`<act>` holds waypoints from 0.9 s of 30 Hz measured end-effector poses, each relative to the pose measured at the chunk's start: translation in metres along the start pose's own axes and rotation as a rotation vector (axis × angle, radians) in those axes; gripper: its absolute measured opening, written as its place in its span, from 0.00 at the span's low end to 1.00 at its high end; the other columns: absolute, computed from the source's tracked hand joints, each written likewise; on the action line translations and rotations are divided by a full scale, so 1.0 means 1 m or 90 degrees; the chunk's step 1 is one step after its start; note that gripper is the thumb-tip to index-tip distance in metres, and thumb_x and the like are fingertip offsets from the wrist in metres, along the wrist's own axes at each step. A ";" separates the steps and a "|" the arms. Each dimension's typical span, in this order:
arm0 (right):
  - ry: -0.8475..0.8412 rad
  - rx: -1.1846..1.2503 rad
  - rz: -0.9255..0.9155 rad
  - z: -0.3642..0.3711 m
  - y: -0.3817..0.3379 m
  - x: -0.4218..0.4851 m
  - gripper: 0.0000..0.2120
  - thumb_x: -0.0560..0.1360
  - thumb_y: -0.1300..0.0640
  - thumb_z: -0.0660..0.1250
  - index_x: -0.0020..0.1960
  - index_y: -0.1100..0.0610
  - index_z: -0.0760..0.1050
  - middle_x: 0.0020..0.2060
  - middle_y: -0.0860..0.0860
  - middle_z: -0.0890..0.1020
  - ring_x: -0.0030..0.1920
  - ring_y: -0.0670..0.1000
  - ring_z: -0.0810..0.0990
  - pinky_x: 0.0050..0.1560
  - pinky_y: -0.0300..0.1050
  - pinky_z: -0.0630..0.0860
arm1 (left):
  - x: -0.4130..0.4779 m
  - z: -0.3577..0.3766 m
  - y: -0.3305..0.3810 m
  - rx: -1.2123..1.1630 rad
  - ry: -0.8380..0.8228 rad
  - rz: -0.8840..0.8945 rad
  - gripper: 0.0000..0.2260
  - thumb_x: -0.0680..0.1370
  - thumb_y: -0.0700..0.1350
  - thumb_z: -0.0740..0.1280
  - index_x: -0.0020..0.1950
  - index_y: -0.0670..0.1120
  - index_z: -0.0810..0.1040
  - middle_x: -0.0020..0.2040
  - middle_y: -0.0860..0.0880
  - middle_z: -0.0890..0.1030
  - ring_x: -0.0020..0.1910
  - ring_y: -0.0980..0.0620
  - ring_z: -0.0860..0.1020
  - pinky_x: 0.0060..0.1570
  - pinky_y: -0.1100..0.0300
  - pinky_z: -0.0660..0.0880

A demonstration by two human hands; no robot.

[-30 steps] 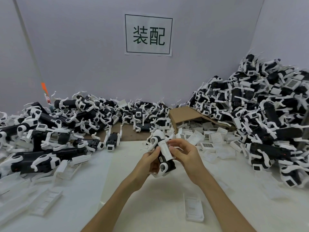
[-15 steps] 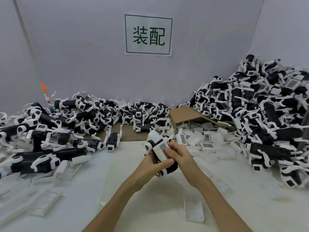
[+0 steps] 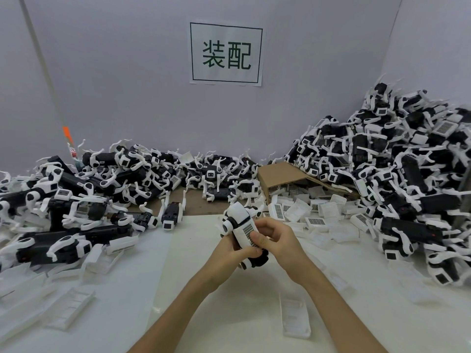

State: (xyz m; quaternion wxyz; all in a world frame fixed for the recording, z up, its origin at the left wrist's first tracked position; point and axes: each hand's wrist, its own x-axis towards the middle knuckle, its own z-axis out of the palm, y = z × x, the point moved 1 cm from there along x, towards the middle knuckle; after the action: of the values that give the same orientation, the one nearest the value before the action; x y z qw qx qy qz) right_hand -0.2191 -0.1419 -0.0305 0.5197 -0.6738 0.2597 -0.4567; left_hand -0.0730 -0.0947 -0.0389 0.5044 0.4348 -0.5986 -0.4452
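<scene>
A black-and-white unit point(image 3: 238, 220) is held just above the middle of the white table point(image 3: 193, 289), a little toward the far edge, tilted so that its white end is raised away from the person. It is gripped by both hands. The left hand point(image 3: 225, 253) is curled round it from below and from the left, and the right hand point(image 3: 280, 240) is closed over its near end from the right, fingers bent, with what appears to be the thumb pressed on the barcode-labelled cover point(image 3: 246, 231) lying along the unit's upper face. Whether that cover is fully seated cannot be told. Along the left edge and into the far left corner a heap of like units point(image 3: 76, 200) is piled. A taller heap point(image 3: 395, 187) is banked against the right edge. Between them, at the far edge, an open cardboard box point(image 3: 280, 174) is lying, with loose labelled covers point(image 3: 305, 212) spilled before it. A clear tray point(image 3: 295, 319) is lying near the front edge, below the right forearm. A printed sign point(image 3: 226, 53) is fixed to the wall behind.
</scene>
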 end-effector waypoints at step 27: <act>0.010 -0.018 -0.004 -0.001 -0.003 0.000 0.11 0.75 0.57 0.69 0.56 0.60 0.80 0.47 0.56 0.87 0.48 0.57 0.85 0.48 0.43 0.79 | 0.002 0.007 -0.002 0.050 0.000 0.016 0.11 0.79 0.43 0.71 0.59 0.53 0.77 0.41 0.56 0.85 0.39 0.59 0.81 0.35 0.67 0.74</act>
State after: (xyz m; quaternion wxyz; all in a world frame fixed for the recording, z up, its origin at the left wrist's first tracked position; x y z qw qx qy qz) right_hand -0.2208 -0.1413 -0.0281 0.5066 -0.6784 0.2681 -0.4596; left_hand -0.0799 -0.0964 -0.0409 0.4925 0.4467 -0.6213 -0.4147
